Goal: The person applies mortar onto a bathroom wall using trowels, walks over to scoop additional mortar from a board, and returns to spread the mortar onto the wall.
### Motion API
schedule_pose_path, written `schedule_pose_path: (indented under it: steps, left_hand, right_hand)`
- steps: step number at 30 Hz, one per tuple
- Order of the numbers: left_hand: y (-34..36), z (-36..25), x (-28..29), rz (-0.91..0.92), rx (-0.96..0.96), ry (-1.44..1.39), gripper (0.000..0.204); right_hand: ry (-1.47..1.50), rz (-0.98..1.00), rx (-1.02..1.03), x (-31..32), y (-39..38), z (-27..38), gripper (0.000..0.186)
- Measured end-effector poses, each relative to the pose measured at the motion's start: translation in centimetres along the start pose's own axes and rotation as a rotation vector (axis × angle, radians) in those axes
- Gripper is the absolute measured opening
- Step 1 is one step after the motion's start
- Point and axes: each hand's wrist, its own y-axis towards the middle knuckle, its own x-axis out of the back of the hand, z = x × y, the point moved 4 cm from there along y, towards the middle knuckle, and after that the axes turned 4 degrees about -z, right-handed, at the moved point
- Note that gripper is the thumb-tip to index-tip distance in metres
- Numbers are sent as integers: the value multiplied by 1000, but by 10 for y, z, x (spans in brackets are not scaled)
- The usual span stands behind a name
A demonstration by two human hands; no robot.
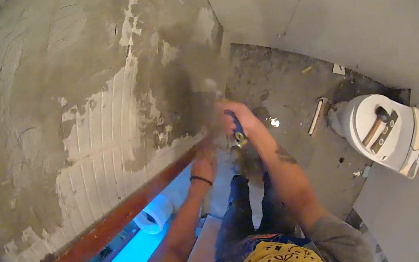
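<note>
My right hand (237,118) is closed around the blue handle of a trowel (237,125), close to the wall's inner corner. The trowel's blade is smeared by motion and only faintly seen against the wall. My left hand (205,156) is just below and left of it, near the top of a reddish-brown wooden beam (108,218). Its fingers are blurred, so what they do is hidden. The plastered wall (92,45) carries a ridged, pale layer of adhesive (105,128) over rough grey, with patchy edges.
At the right stands a white toilet bowl (354,121) with a hammer (374,132) and a spirit level (386,133) on it. A pale bar (318,116) and scraps lie on the grey floor (279,87). Beyond the beam, a white bucket (150,222) stands in blue light.
</note>
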Motion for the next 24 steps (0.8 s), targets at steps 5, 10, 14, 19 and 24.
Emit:
schedule_pose_path:
  steps: [5, 10, 14, 19, 24]
  left_hand:
    - [-32, 3, -50, 178, 386, -328, 57]
    - [-60, 24, -59, 152, 224, -289, 54]
    - [-63, 16, -55, -42, -46, -168, 52]
    - [-69, 6, -62, 214, 523, -812, 48]
    - [-84, 4, -61, 214, 572, -767, 44]
  right_hand:
    - [-451, -287, 375, -33, 53, -11, 21]
    - [-1260, -704, 628, -81, 9, -83, 26]
    - [-1221, -588, 832, -45, 7, -101, 24]
    - [-709, -356, 500, -11, 29, 2, 18]
    - [-759, -277, 358, -25, 40, 20, 18]
